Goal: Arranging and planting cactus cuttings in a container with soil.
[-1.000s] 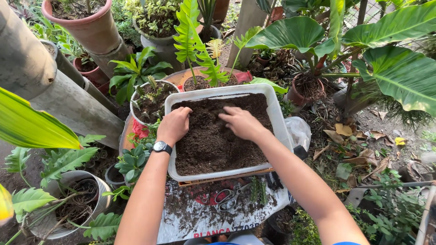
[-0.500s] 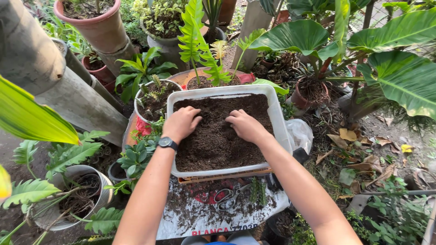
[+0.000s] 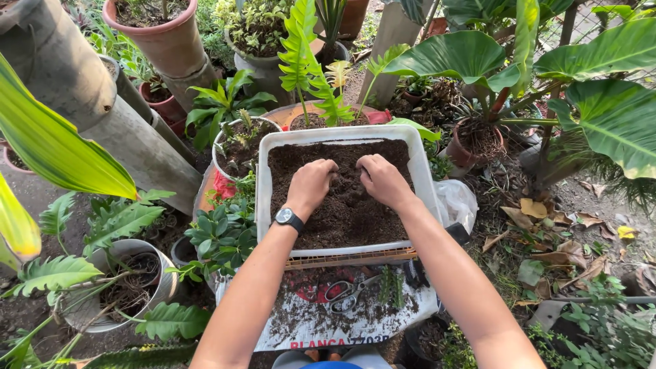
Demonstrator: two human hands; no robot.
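Observation:
A white plastic tub (image 3: 263,198) holds dark potting soil (image 3: 348,219). Both of my hands are down in it near the far side, side by side. My left hand (image 3: 311,183), with a black watch on the wrist, has its fingers curled into the soil. My right hand (image 3: 383,179) is likewise curled, knuckles up, fingertips buried. How much soil each hand grips is hidden. The tub rests on a wooden-looking crate edge (image 3: 352,259).
Scissors (image 3: 345,292) and a small green cutting (image 3: 391,285) lie on a soil-strewn sack (image 3: 301,324) below the tub. Potted plants ring the spot: a white pot (image 3: 239,147) at left, a metal pot (image 3: 130,283) lower left, terracotta pots behind, big leaves at right.
My hands have drawn closer together toward the middle of the tub's far side, fingers curling deeper into the soil. The view has shifted slightly.

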